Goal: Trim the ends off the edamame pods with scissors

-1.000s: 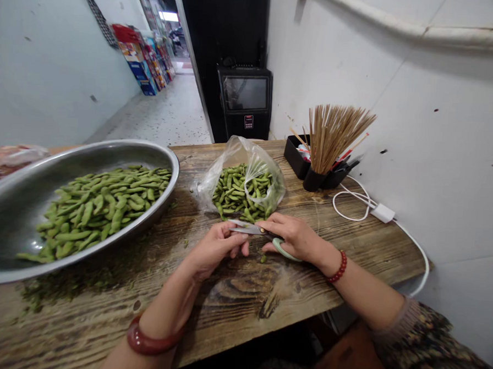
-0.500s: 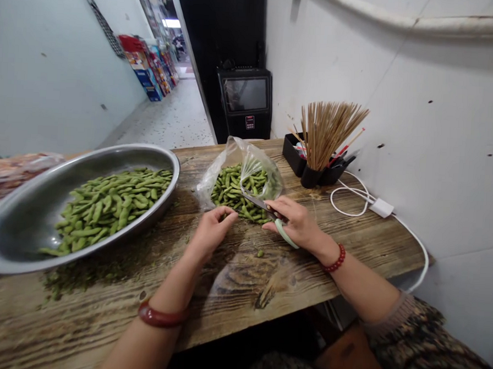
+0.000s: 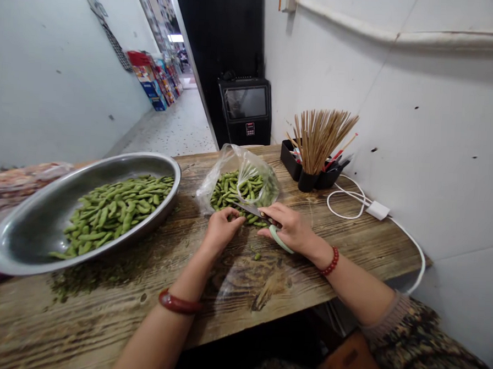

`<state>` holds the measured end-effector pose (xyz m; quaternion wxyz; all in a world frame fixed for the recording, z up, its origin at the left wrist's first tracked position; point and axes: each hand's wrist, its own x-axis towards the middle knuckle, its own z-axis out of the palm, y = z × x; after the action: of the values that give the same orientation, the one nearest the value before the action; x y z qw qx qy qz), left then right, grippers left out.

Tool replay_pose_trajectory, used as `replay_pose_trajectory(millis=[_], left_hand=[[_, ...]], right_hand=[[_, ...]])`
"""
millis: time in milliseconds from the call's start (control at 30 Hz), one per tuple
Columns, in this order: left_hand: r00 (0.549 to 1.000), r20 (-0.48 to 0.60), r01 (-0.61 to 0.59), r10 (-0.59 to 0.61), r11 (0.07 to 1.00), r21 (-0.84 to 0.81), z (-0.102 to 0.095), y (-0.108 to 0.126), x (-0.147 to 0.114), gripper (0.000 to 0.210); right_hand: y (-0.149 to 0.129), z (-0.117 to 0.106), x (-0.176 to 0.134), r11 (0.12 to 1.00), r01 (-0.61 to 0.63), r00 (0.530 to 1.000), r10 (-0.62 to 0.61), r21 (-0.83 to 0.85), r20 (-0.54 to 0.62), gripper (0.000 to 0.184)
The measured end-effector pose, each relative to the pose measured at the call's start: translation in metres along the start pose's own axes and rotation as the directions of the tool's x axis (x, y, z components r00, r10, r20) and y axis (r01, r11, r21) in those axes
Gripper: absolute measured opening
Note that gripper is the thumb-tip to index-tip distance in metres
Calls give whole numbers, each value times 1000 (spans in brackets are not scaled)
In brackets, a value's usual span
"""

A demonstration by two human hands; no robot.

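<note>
My right hand (image 3: 288, 226) is closed around scissors (image 3: 280, 238) with pale green handles, their blades pointing left over the pods. Close to the blade tips, my left hand (image 3: 223, 227) has its thumb and fingers pinched together; whatever they hold is too small or hidden to make out. Just beyond both hands lies a clear plastic bag (image 3: 214, 174), its mouth towards me, with edamame pods (image 3: 225, 191) inside and at its opening. To the left, a wide metal basin (image 3: 24, 239) holds a heap of edamame pods (image 3: 119, 208).
Trimmed green scraps (image 3: 96, 278) lie below the basin on the wooden table (image 3: 231, 327). A black holder (image 3: 308, 181) with wooden skewers (image 3: 321, 139) stands at the back right, near a white cable with an adapter (image 3: 378, 210). Bagged pinkish food (image 3: 19, 186) sits behind the basin.
My left hand has shifted slightly right, nearer the scissors. The right hand still grips the scissors. The whole view has tilted a little, so things sit lower in the picture.
</note>
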<state>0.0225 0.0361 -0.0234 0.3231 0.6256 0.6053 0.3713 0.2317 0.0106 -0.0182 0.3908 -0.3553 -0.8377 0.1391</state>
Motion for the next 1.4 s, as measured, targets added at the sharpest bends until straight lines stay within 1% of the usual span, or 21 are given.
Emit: replay_pose_trajectory(millis=[67,167,233,300,367,500,600,800,1000,1233,1400], left_hand=[[998,44,48,-42,990,-132,-9,2,-10,18],[981,166,153,-105,939,-309,-21,7,-24,23],[966,240,193,-100,893,-406,-26,11,-31,22],[952,299,208,-69,861,-465,-28,14,-35,19],[943,328,210,-50,855,-474,-27,15,-38,17],[943,331,196,-42,873,-447,-27,12,-40,19],[944,328,185,-26,867,-463,-29,7,-40,23],[933,359,139,26,893,-427,-29,5,-41,23],[950,301,61,86,892,-449,-30,7,-41,16],[944,322,74,75,901,-428,-30,10,-42,12],[931,360,120,59,882,-455,-30,13,-44,13]], right_hand=[[0,1,0,1000,-7,1000,7,-1,18,46],[-2,2,-1,1000,-12,998,11,19,56,46],[-3,3,-2,1000,-3,997,0,31,81,46],[-3,4,-2,999,10,994,-13,33,108,47],[-3,4,-1,999,14,991,-18,32,130,48],[-3,6,0,999,33,985,-39,36,169,52],[-2,8,0,998,50,980,-56,37,193,57],[-3,9,-1,998,48,978,-53,28,203,59],[-4,8,0,998,55,973,-62,40,223,57],[-6,9,-1,997,56,970,-67,53,233,59],[-8,10,-1,995,59,968,-76,75,238,61]])
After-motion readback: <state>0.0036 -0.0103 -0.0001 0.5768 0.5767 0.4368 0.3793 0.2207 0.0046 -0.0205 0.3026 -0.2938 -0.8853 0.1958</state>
